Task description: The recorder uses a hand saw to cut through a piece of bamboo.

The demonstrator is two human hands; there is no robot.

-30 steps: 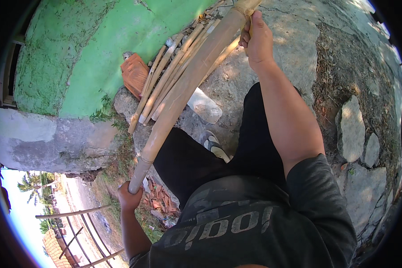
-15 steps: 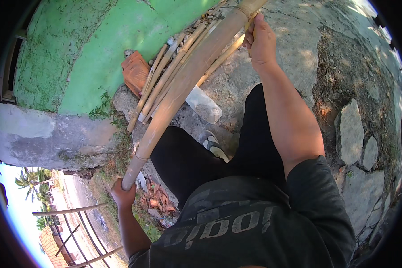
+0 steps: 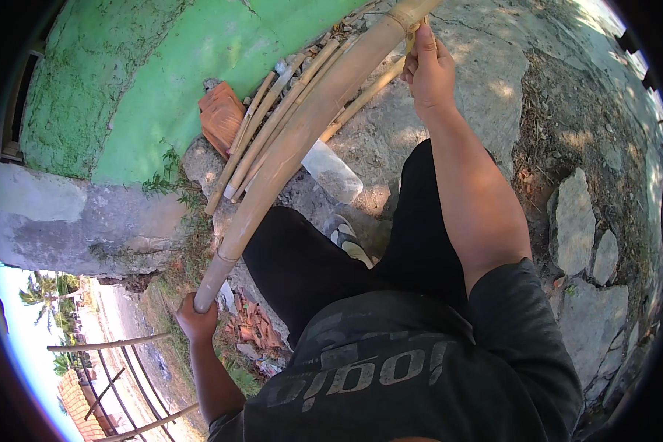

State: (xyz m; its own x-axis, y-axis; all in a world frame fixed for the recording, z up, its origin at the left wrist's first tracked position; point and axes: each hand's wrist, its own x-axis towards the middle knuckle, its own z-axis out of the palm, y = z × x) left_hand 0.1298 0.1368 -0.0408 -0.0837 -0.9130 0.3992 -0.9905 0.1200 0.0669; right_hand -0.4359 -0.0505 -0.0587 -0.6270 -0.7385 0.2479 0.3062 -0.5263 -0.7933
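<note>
A thick bamboo pole (image 3: 313, 121) slants across in front of me, from the lower left up past the top edge. My left hand (image 3: 197, 318) is closed around its lower end. Close beside the pole's upper joint, my right hand (image 3: 429, 74) is closed, thumb pointing up. A narrow yellowish thing (image 3: 410, 38) shows between its fingers and the pole; its kind is not clear. Beneath the pole, several thinner bamboo sticks (image 3: 278, 121) lie side by side on the ground. A whitish translucent container (image 3: 333, 173) lies partly under the pole.
A green wall (image 3: 162, 81) rises at the left above a grey base. Against it rest orange roof tiles (image 3: 221, 118). Broken tile pieces (image 3: 254, 324) lie near my left arm, flat stone slabs (image 3: 573, 221) at the right. A bamboo fence (image 3: 118, 344) stands at the lower left.
The pole's lower end and my left hand have shifted slightly left and down. My right hand stays by the upper joint, and more of the yellowish thing shows there.
</note>
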